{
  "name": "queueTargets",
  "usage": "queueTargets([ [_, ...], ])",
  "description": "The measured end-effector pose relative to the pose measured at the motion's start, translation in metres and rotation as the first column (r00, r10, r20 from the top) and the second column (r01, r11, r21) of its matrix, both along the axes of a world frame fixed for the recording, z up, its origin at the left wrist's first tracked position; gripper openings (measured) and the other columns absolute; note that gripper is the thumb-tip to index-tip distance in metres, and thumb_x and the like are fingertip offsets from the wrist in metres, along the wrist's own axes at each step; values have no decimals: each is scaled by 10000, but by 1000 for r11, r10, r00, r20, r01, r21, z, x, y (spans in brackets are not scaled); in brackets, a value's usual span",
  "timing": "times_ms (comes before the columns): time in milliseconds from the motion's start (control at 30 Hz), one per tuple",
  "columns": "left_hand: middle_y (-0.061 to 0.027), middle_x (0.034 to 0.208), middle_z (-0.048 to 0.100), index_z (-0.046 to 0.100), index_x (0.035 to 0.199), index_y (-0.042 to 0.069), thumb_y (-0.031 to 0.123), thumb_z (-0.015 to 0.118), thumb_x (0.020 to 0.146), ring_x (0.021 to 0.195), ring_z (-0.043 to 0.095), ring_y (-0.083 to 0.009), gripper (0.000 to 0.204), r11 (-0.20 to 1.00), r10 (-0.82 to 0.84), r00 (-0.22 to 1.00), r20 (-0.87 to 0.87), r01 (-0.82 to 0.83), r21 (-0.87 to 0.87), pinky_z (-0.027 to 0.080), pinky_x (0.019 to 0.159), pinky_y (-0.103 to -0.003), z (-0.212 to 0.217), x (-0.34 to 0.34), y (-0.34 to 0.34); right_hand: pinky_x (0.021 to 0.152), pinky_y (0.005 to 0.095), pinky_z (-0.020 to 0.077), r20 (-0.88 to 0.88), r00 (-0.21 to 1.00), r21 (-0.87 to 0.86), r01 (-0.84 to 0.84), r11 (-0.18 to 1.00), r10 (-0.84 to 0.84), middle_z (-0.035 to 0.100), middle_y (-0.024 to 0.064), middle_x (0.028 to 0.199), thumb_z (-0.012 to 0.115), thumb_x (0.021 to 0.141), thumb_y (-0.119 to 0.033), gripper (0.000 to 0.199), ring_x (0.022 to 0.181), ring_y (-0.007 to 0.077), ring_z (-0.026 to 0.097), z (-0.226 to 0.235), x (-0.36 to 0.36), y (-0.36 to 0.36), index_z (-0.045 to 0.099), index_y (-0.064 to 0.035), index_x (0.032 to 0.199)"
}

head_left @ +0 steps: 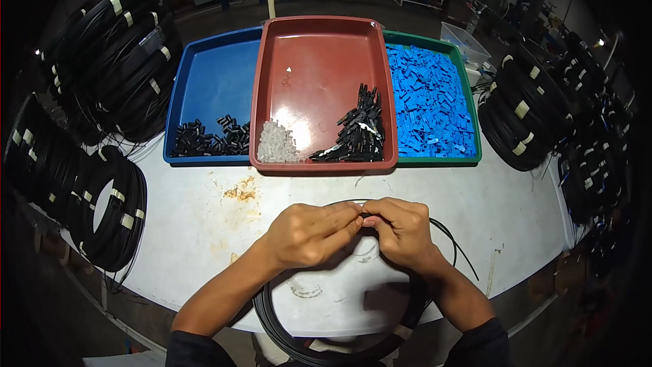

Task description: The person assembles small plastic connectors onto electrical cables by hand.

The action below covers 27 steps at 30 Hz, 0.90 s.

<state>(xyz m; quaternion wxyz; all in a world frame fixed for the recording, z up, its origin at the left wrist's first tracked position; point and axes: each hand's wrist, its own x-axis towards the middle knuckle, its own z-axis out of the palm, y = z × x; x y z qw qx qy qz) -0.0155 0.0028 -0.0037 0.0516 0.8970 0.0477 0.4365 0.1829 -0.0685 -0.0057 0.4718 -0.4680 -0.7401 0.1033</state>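
Observation:
My left hand (314, 232) and my right hand (404, 228) meet fingertip to fingertip above the table, both closed in a pinch. Between the fingertips shows a small dark bit of black cable (368, 216); the fingers cover most of it, so whether a fitting sits on it I cannot tell. A coil of thin black cable (275, 319) lies around and under my forearms, hanging over the table's near edge. One loose cable end (468, 263) sticks out to the right of my right hand.
Beyond my hands stand a blue tray (214, 61) with short black sleeves, a red tray (319, 47) with clear caps and black connectors, and a green tray (468, 95) full of blue clips. Taped cable coils (112, 211) are stacked left and right on the white table (190, 231).

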Motion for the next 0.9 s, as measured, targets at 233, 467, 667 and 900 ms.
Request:
queueTargets([
  [233, -203, 841, 767, 784, 872, -37, -16, 822, 732, 705, 768, -231, 146, 868, 44, 998, 52, -13, -497, 618, 635, -300, 0, 1, -2, 662, 378, 564, 131, 991, 122, -21, 992, 5, 691, 128, 898, 748, 812, 19, 174, 761, 310, 699, 0, 3, 2, 643, 7, 950],
  [467, -132, 815, 780, 799, 884, -3, 49, 827, 787, 616, 726, -148, 113, 681, 81, 990, 118, 32, -732, 555, 563, -243, -7, 4, -3, 672, 390, 563, 126, 991, 240, -82, 967, 52, 660, 138, 904, 695, 737, 118, 221, 778, 306, 677, -4, 2, 6, 623, 26, 926],
  [667, -152, 872, 783, 792, 917, -17, -23, 822, 775, 736, 771, -202, 146, 790, 54, 992, 115, 28, -612, 607, 680, -261, 3, 6, -3, 673, 392, 564, 147, 988, 269, -83, 960, 44, 640, 144, 927, 636, 656, 152, 278, 760, 307, 666, -4, 6, 5, 616, 37, 908],
  [900, -139, 953, 779, 774, 934, -12, -21, 746, 704, 783, 767, -193, 232, 963, 27, 999, -24, -33, -266, 622, 652, -299, 6, 3, -5, 645, 389, 568, 31, 999, 127, -42, 991, 39, 653, 165, 851, 579, 714, 198, 217, 713, 278, 675, -1, 4, -2, 609, 52, 871],
])
